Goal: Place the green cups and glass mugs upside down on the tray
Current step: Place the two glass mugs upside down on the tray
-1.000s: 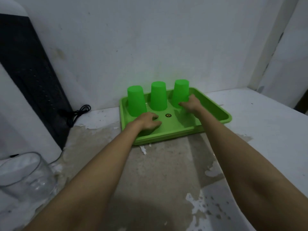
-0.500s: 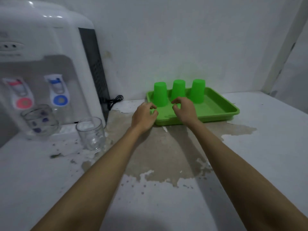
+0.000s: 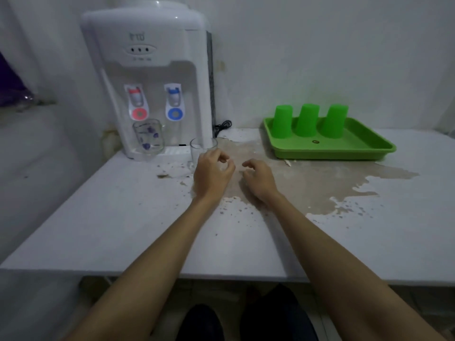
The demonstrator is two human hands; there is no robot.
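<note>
Three bright green cups on a matching green tray. Clear glass mug with purple-blue motifs; another plain clear mug. White water dispenser, red tap, blue tap. White desk, brownish patch of peeled paint. Black cable.

White table, green tray, water dispenser, clear glass mug

Dim white walls, worn white table with peeled patch, water dispenser at back.
</note>
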